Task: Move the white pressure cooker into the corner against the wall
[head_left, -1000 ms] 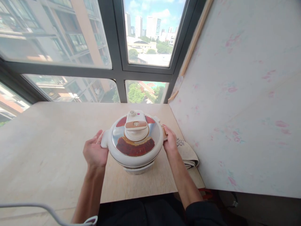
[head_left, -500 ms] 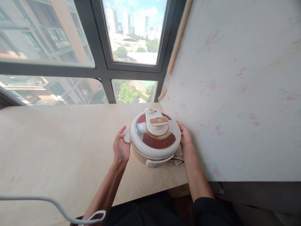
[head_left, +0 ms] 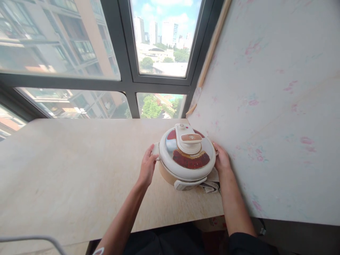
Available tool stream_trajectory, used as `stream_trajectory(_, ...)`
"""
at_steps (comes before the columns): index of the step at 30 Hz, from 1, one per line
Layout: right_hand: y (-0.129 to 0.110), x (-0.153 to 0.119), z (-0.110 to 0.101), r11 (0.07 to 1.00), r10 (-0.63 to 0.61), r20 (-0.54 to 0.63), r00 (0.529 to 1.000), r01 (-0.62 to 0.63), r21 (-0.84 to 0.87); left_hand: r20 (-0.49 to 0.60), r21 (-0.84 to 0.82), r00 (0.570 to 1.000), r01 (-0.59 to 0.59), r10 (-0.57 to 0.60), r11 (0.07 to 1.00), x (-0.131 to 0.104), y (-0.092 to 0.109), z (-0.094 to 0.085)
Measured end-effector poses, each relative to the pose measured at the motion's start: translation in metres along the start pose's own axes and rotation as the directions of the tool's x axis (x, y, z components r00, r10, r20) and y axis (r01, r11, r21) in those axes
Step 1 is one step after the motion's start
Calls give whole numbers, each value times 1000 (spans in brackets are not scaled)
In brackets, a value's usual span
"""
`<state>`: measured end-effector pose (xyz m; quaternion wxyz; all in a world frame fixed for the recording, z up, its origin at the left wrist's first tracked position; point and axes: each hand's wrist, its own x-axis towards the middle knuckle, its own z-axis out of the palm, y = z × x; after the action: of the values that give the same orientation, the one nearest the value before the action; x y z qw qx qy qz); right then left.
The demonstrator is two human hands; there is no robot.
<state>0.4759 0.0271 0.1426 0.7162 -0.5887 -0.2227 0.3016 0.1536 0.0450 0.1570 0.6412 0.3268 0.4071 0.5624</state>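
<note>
Between both hands [head_left: 146,168] [head_left: 221,160], the pressure cooker [head_left: 187,158].

The cooker [head_left: 187,159] stands on the table [head_left: 66,166], at its far right corner. The wall [head_left: 273,106] runs just right of the cooker, and the window [head_left: 106,53] lies behind it, past the table's far edge. A cloth [head_left: 212,184] lies on the table under the cooker's right front side, between cooker and wall. The left hand [head_left: 147,166] rests against the cooker's left side, the right hand [head_left: 221,160] against its right side, between cooker and wall. A cable [head_left: 34,241] runs well left of the cooker, before the table's near edge.
</note>
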Motion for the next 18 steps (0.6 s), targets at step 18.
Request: stream_trajectory(18, 195, -242, -7, 833, -196, 571, 797, 442, -333, -29, 816, 976, -102, 217, 569, -93, -99, -161)
